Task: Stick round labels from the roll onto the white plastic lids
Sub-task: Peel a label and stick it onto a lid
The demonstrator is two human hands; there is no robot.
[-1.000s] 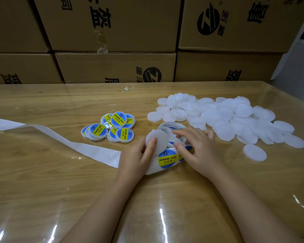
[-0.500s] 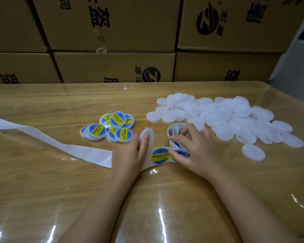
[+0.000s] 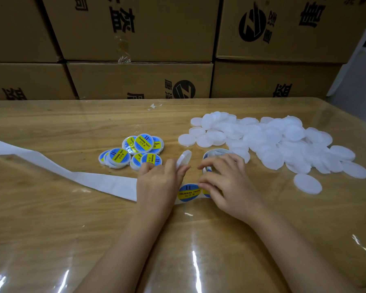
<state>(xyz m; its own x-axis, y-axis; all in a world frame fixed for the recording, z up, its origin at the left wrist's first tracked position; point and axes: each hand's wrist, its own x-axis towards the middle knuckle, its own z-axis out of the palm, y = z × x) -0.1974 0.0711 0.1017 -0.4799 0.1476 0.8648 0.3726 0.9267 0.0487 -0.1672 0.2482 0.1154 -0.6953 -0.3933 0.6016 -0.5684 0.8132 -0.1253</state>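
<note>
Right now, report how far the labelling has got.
Done: a small cluster of labelled lids. In hand: the left hand holds a blank lid; the right hand grips the roll, one label exposed. Left: the big pile of unlabelled ones.

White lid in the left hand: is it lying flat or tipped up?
Tipped up. The white lid stands nearly on edge, a narrow sliver, held by the left hand; the lone lid at right lies flat.
</note>
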